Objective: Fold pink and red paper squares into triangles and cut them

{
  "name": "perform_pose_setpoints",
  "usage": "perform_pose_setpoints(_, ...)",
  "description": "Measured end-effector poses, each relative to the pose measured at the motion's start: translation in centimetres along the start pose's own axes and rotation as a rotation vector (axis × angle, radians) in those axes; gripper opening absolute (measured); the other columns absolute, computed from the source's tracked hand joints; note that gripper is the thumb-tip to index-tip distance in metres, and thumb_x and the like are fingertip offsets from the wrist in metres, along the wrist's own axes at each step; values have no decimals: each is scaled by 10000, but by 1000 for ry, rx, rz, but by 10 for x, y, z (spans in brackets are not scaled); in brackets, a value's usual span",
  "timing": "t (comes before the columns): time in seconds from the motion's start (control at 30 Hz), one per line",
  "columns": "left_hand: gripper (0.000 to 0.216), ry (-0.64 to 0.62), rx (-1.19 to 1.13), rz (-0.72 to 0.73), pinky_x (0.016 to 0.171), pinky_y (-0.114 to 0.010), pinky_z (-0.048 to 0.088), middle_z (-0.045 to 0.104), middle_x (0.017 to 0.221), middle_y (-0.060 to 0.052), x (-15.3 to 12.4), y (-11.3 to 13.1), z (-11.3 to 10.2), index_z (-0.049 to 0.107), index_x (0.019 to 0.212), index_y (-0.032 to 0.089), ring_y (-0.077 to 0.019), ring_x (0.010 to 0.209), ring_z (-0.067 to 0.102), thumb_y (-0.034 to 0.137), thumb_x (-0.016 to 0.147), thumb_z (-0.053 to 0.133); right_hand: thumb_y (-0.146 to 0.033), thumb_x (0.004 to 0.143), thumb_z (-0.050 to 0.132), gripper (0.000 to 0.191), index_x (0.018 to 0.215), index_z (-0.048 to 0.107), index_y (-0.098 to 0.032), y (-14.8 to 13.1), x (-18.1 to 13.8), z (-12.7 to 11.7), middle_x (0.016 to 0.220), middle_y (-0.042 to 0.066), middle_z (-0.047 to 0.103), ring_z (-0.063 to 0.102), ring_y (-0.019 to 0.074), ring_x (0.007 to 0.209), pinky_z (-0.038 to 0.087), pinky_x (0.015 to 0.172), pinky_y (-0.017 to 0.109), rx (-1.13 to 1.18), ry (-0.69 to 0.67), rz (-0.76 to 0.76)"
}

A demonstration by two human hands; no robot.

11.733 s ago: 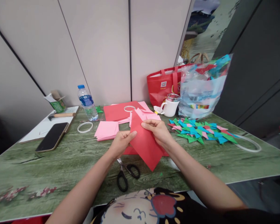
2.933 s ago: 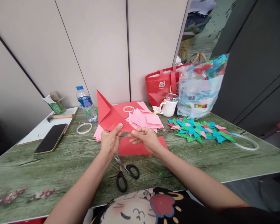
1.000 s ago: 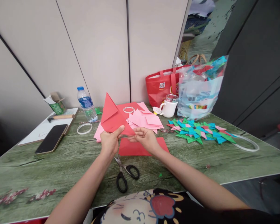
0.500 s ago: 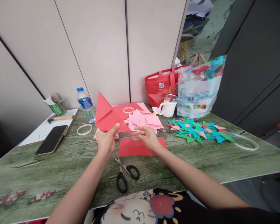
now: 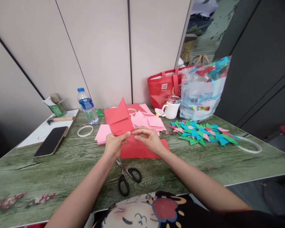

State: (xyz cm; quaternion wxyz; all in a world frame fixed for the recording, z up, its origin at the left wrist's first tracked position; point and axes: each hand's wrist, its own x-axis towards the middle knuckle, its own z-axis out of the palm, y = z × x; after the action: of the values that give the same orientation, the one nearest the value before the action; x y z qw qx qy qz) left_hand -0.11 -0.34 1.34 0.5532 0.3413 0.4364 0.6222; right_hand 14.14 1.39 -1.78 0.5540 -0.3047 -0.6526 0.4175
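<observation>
My left hand (image 5: 114, 145) and my right hand (image 5: 148, 139) both pinch a folded red paper sheet (image 5: 118, 120) held above the green wood-grain table (image 5: 61, 167). Its upper part stands up with a folded flap pointing upward. Under my hands another red sheet (image 5: 142, 150) lies flat on the table. Black-handled scissors (image 5: 127, 177) lie just in front of it, near my left wrist. A heap of pink paper squares (image 5: 147, 122) lies right behind my hands.
A pile of folded blue, green and pink triangles (image 5: 201, 133) lies at the right, beside a white ring (image 5: 249, 145). A plastic bag (image 5: 201, 91), red tote (image 5: 162, 87) and white mug (image 5: 172, 109) stand behind. Left: water bottle (image 5: 86, 106), phone (image 5: 51, 142), tape ring (image 5: 85, 130), hammer (image 5: 60, 119).
The red sheet has turned in my hands: its point, which stuck up to the left, now stands more upright in the middle. Both hands have closed in on its lower edge.
</observation>
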Motion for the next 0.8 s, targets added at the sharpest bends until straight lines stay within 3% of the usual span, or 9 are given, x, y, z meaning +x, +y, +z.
perform_pose_setpoints(0.13, 226, -26, 9, -6, 436, -223, 465, 669, 563, -45, 0, -2, 0, 669, 619, 82, -127, 450, 578, 124, 436, 795, -211, 656, 654, 208, 861, 687, -209, 3, -1, 1, 977, 47, 613, 577, 153, 886, 474, 755, 286, 20, 19, 44)
perform_pose_setpoints(0.33, 331, -78, 52, 49, 536, -265, 498, 706, 745, -89, 4, -7, -4, 679, 773, 93, -165, 574, 628, 177, 475, 792, -208, 581, 697, 237, 818, 693, -193, -1, 1, 0, 968, 48, 627, 584, 150, 813, 484, 727, 286, 71, 47, 131)
perform_pose_setpoints(0.47, 393, -217, 168, 28, 576, -259, 489, 703, 783, -87, 7, -8, -8, 671, 863, 120, -151, 619, 624, 200, 495, 784, -220, 564, 704, 282, 843, 677, -188, 1, 3, -6, 936, 48, 647, 572, 121, 672, 488, 614, 258, 124, 97, 204)
perform_pose_setpoints(0.53, 338, -277, 261, -11, 552, -246, 477, 690, 681, -76, 9, -10, -10, 682, 810, 108, -136, 563, 605, 198, 498, 779, -218, 558, 710, 304, 857, 671, -183, 2, 4, -9, 938, 49, 649, 560, 108, 627, 478, 575, 245, 151, 100, 221)
perform_pose_setpoints(0.63, 226, -259, 332, -21, 526, -246, 468, 656, 555, -60, 10, -12, -12, 681, 671, 96, -132, 492, 582, 177, 481, 774, -207, 560, 712, 301, 856, 667, -180, 2, 4, -10, 944, 47, 647, 558, 99, 626, 472, 576, 235, 167, 86, 220)
perform_pose_setpoints(0.8, 174, -244, 322, -11, 515, -239, 457, 663, 547, -62, 8, -10, -10, 677, 603, 105, -135, 485, 579, 126, 456, 767, -181, 556, 706, 302, 856, 666, -181, -3, 4, -9, 991, 44, 630, 572, 103, 679, 489, 643, 252, 110, 53, 189)
